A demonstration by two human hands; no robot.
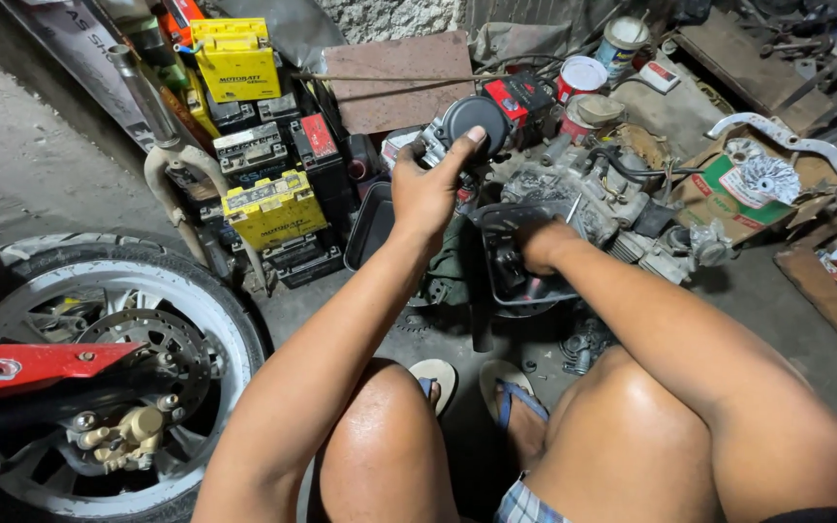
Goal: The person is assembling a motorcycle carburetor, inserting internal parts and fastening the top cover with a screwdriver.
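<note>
My left hand [428, 189] is raised and grips a small engine part with a round black cap [472, 121], thumb along its side. My right hand [544, 244] reaches down into a black plastic tray [496, 237] on the floor; its fingers are curled over something small that I cannot make out. Behind the tray lies a grey motorcycle engine [593, 199] with hoses and metal fittings. I am squatting, with both knees and sandalled feet [438, 373] at the bottom of the view.
A motorcycle wheel [99, 358] with brake disc and red fender stands at left. Stacked yellow and black batteries [268, 208] line the back. Paint cans [581, 76], a cardboard box [719, 194] and metal scrap fill the right.
</note>
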